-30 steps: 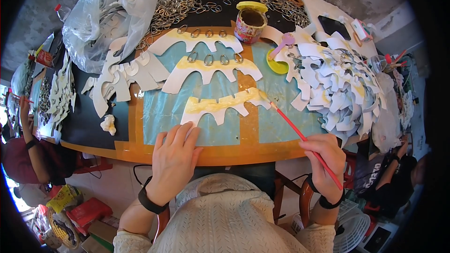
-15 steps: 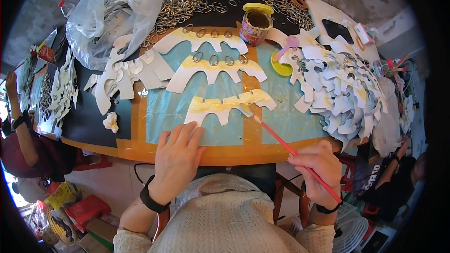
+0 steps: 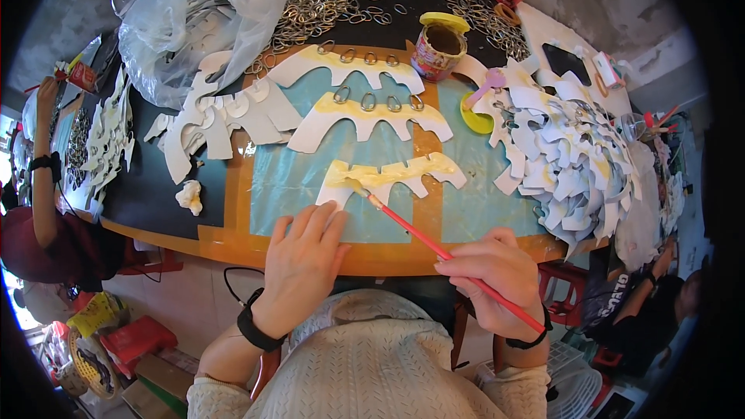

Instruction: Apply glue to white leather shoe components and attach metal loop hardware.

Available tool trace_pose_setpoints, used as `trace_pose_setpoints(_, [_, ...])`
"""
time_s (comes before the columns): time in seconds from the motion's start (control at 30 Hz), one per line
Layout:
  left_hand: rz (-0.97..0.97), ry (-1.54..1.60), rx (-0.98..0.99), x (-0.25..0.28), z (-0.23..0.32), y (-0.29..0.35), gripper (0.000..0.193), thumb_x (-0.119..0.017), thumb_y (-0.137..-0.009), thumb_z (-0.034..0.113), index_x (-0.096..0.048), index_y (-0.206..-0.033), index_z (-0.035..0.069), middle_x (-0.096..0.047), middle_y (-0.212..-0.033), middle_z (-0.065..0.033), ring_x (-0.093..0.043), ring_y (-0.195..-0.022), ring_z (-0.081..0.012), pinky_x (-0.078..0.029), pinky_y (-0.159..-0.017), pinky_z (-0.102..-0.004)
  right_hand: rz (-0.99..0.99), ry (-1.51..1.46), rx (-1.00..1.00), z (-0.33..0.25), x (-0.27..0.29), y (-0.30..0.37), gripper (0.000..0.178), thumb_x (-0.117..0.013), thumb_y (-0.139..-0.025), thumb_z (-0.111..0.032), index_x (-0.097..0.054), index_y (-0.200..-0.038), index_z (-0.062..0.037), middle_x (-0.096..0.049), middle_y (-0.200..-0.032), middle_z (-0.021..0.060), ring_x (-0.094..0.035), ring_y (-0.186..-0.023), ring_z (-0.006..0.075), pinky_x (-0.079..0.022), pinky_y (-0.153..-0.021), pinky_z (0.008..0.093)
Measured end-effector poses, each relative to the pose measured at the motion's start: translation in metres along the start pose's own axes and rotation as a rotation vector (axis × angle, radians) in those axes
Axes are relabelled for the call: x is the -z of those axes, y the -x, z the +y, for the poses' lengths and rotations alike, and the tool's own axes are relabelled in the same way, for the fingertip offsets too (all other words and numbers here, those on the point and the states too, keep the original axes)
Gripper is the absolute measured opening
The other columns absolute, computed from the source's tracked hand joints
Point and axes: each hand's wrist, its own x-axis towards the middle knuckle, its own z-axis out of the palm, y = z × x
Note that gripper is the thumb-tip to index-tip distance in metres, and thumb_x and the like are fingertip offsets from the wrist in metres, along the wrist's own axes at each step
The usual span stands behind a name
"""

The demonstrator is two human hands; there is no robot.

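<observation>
A white scalloped cut-out piece point(image 3: 459, 180) lies nearest me on the blue sheet, with a wet yellowish coating along its notched upper edge. My left hand point(image 3: 301, 260) rests flat, fingers stretched out, its fingertips touching the piece's left end. In my right hand point(image 3: 497, 279) is a red-handled brush point(image 3: 415, 231), its bristles against the coating near the piece's left part. Beyond lie two similar pieces, a middle one point(image 3: 317, 130) and a far one point(image 3: 295, 70), each coated along the top and carrying several metal oval rings point(image 3: 369, 102).
An open tin point(image 3: 437, 53) stands at the back, beside a yellow lid point(image 3: 475, 118) with a pink tool. Coated pieces point(image 3: 574, 163) are heaped right; plain ones point(image 3: 233, 120) lie left by a plastic bag point(image 3: 155, 54). Loose rings point(image 3: 318, 8) are piled behind. Co-workers sit at both sides.
My right hand has moved left, carrying the brush tip from the piece's right part to its left part. My left hand stays on the piece's left end. The view has shifted slightly.
</observation>
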Motion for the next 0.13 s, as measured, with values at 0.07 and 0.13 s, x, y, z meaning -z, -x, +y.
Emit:
trace_pose_setpoints(0.07, [0.003, 0.002, 0.001, 0.0001, -0.0009, 0.0009, 0.048, -0.075, -0.078, 0.01, -0.059, -0.122, 0.003, -0.06, -0.126, -0.0123, -0.057, -0.114, -0.0297, -0.042, -0.094, -0.0423, -0.014, -0.008, 0.004, 0.0008, -0.0052, -0.0047, 0.013, -0.073, -0.085, -0.009, -0.073, -0.098, -0.0082, -0.074, -0.091, 0.0064, -0.067, -0.077, 0.0217, -0.043, -0.076, 0.036])
trace_pose_setpoints(0.13, [-0.006, -0.006, -0.006, -0.0001, -0.0021, 0.0014, 0.049, -0.075, -0.079, 0.011, -0.058, -0.124, 0.003, -0.06, -0.127, -0.0126, -0.057, -0.115, -0.0296, -0.042, -0.094, -0.0426, -0.045, -0.068, -0.001, 0.0008, -0.0094, -0.009, 0.013, -0.073, -0.085, -0.009, -0.073, -0.098, -0.0086, -0.074, -0.093, 0.0072, -0.067, -0.079, 0.0225, -0.043, -0.077, 0.0374])
